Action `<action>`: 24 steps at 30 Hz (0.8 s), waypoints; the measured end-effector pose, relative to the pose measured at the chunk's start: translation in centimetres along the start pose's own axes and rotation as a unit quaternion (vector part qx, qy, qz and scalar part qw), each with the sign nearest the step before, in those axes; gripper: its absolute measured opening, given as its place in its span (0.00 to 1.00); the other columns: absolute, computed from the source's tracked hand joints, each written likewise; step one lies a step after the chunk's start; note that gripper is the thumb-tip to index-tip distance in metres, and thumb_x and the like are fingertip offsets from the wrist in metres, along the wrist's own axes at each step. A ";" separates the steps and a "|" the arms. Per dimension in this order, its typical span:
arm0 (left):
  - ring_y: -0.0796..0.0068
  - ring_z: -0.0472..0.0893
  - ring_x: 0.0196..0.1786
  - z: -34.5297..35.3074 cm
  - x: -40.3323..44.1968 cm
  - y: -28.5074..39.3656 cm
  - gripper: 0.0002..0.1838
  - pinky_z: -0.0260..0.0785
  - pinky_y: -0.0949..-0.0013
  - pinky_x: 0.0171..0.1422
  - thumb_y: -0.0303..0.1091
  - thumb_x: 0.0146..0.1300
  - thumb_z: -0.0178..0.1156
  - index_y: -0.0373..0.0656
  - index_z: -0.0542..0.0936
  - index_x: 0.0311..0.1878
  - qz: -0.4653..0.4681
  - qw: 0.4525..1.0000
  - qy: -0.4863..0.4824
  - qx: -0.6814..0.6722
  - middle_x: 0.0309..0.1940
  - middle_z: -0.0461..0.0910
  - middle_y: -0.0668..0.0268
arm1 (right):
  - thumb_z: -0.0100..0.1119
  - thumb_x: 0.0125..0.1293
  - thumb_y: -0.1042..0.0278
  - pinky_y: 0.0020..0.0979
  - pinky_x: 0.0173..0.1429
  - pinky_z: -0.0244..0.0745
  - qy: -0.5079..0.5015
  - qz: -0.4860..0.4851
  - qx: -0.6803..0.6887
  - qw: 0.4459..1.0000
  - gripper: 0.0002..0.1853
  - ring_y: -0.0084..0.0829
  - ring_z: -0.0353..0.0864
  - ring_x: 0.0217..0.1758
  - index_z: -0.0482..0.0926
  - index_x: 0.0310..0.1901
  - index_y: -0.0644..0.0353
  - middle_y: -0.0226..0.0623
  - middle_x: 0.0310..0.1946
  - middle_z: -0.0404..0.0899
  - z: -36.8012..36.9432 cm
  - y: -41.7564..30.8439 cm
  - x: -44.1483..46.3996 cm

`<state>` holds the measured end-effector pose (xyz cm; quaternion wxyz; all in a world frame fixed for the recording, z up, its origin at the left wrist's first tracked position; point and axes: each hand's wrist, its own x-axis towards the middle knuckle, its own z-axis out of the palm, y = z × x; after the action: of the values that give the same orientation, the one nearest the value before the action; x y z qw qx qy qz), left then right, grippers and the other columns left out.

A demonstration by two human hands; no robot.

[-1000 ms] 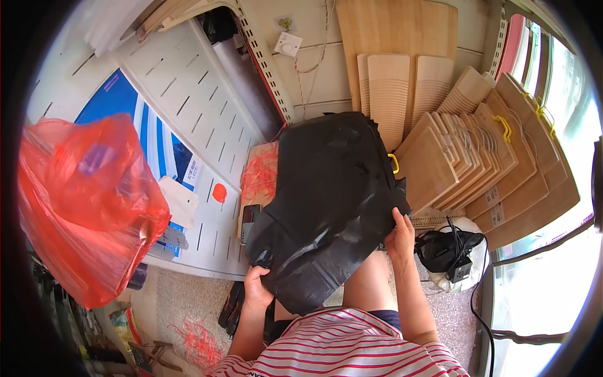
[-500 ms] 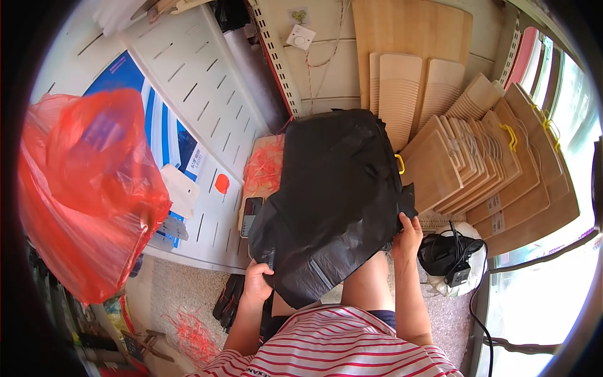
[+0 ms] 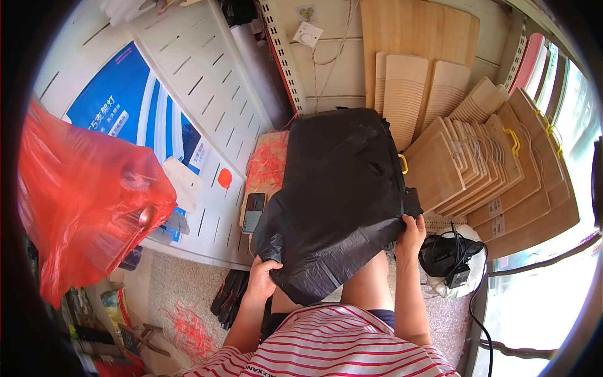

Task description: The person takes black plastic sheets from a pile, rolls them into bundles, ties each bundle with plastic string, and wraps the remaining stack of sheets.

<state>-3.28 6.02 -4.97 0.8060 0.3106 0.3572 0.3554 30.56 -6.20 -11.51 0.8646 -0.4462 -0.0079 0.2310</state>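
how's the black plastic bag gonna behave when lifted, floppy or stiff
The black plastic bag is probably floppy at its near end, where it creases. Its sheen suggests it could be slippery. The flatter, blockier far part may bend less.

Speckled floor (image 3: 188, 276) down below, red strands (image 3: 191, 330) scattered at seven o'clock, white bundle (image 3: 445, 286) at four; and on the tan surface (image 3: 256, 188), a phone (image 3: 254, 212) at eight!

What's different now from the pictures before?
The red bag changed shape: its top drooped down and left, so more of the blue printed panel and its white writing shows. Nothing was let go. The left hand and right hand kept holding the black plastic, and the wooden boards stayed put.
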 end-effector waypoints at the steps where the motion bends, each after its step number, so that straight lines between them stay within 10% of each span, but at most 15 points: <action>1: 0.58 0.80 0.57 -0.2 0.0 -0.1 0.31 0.77 0.58 0.59 0.14 0.49 0.51 0.35 0.73 0.62 0.000 1.000 0.002 -0.001 0.55 0.79 0.56 | 0.57 0.64 0.81 0.26 0.51 0.77 -0.004 -0.030 0.022 0.999 0.12 0.25 0.82 0.45 0.78 0.49 0.64 0.33 0.44 0.83 0.3 0.0 -0.1; 6: 0.58 0.79 0.59 -0.6 0.1 -0.3 0.34 0.75 0.56 0.62 0.14 0.48 0.51 0.37 0.72 0.64 -0.006 1.000 0.005 0.007 0.57 0.78 0.58 | 0.54 0.64 0.83 0.24 0.54 0.75 0.036 -0.144 0.000 0.989 0.20 0.24 0.80 0.49 0.74 0.58 0.69 0.35 0.49 0.82 3.0 -0.4 -0.7; 10: 0.58 0.78 0.60 -0.4 -0.1 -0.2 0.35 0.73 0.55 0.64 0.14 0.48 0.51 0.38 0.72 0.65 -0.015 1.000 -0.002 -0.002 0.58 0.77 0.58 | 0.47 0.65 0.87 0.31 0.62 0.71 0.040 -0.216 -0.274 0.937 0.27 0.31 0.79 0.58 0.66 0.68 0.70 0.42 0.57 0.79 4.2 -1.1 -1.2; 13: 0.57 0.77 0.61 -0.5 -0.1 -0.5 0.35 0.72 0.55 0.65 0.14 0.48 0.50 0.37 0.71 0.66 -0.017 1.000 0.007 -0.007 0.58 0.77 0.57 | 0.46 0.57 0.89 0.43 0.66 0.69 -0.053 -0.418 -0.512 0.749 0.31 0.55 0.74 0.62 0.72 0.65 0.65 0.56 0.55 0.77 7.2 -3.7 -3.1; 17: 0.57 0.77 0.61 -0.8 -0.1 -0.3 0.35 0.72 0.55 0.66 0.14 0.48 0.50 0.36 0.72 0.65 -0.016 1.000 0.005 -0.011 0.59 0.77 0.57 | 0.46 0.56 0.88 0.42 0.65 0.71 -0.104 -0.425 -0.611 0.659 0.29 0.52 0.77 0.59 0.73 0.62 0.69 0.53 0.52 0.81 6.4 -3.1 -2.3; 18: 0.57 0.77 0.61 -0.9 -0.1 -0.3 0.35 0.72 0.55 0.66 0.14 0.47 0.49 0.36 0.72 0.65 -0.014 1.000 0.009 -0.012 0.59 0.77 0.57 | 0.46 0.56 0.88 0.42 0.65 0.71 -0.107 -0.426 -0.610 0.659 0.29 0.52 0.77 0.59 0.73 0.62 0.69 0.53 0.52 0.81 5.9 -2.9 -1.8; 21: 0.57 0.77 0.61 -0.7 -0.2 0.1 0.35 0.72 0.56 0.65 0.14 0.47 0.49 0.36 0.72 0.65 0.000 1.000 0.005 -0.015 0.58 0.77 0.57 | 0.54 0.58 0.83 0.31 0.49 0.79 -0.005 -0.206 -0.170 0.964 0.19 0.31 0.83 0.42 0.77 0.53 0.73 0.42 0.45 0.84 2.4 -0.2 2.5; 22: 0.57 0.77 0.61 -0.8 -0.2 0.1 0.35 0.72 0.56 0.65 0.14 0.47 0.49 0.36 0.72 0.65 -0.002 1.000 0.004 -0.015 0.58 0.77 0.57 | 0.56 0.59 0.83 0.26 0.45 0.78 -0.024 -0.003 -0.003 1.000 0.13 0.27 0.84 0.41 0.79 0.47 0.69 0.37 0.42 0.84 1.1 -1.8 2.5; 24: 0.58 0.79 0.59 -1.1 0.1 0.5 0.35 0.72 0.57 0.65 0.14 0.45 0.50 0.35 0.73 0.64 -0.006 1.000 0.002 -0.002 0.56 0.79 0.57 | 0.60 0.61 0.81 0.24 0.41 0.78 0.021 0.082 0.052 0.995 0.09 0.24 0.84 0.39 0.79 0.43 0.62 0.33 0.38 0.84 0.9 -2.1 2.4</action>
<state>-4.25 6.63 -5.27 0.8081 0.3062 0.3600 0.3515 33.32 -5.62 -9.81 0.8648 -0.4042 0.0593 0.2921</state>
